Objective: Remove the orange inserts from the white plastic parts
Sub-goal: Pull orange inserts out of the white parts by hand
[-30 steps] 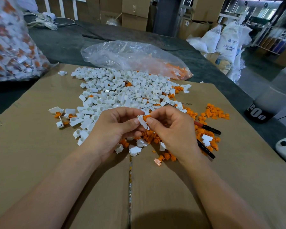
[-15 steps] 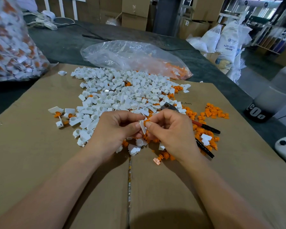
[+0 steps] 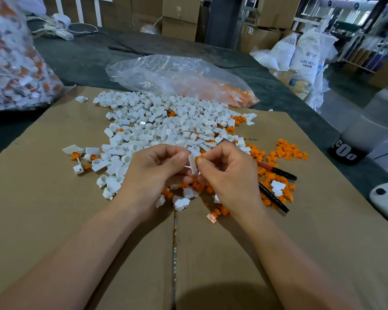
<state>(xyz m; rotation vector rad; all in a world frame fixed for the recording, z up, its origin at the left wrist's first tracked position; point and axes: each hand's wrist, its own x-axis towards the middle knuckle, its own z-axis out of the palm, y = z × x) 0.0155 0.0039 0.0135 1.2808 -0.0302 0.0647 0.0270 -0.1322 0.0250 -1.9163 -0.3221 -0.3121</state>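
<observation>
Stuffed bag, far left: the clear plastic sack packed with white and orange pieces point(image 3: 14, 63) leans at the edge of my brown cardboard sheet point(image 3: 54, 220). If it slumps, I judge unsorted pieces would spill into the finished ones.

White heap: the pile of small white plastic parts point(image 3: 157, 121) lies just beyond my knuckles. A few orange specks show in it, so a missed insert could hide there.

My left hand point(image 3: 152, 175): fingers curled, thumb and fingertips pinching one small white plastic part point(image 3: 192, 163) held up above the cardboard. If I squeeze too lightly, the part may twist out as I pull.

Task's thing: the small orange plastic insert point(image 3: 198, 158) sits at the top of that white part, between my two hands.

My right hand point(image 3: 229, 175): fingers curled, thumb and forefinger nipping the insert. My hold on it is small. A slip would flick it away, and I think a crooked pull could snap the thin white tab.

Tool: the red-and-black handled hand tool point(image 3: 278, 172) lies just beside my right wrist, among loose pieces. My forearm could knock it.

Orange scatter: the removed orange inserts point(image 3: 289, 151) spread to the right, near the cardboard's edge. A freed insert dropped carelessly may roll off.
</observation>
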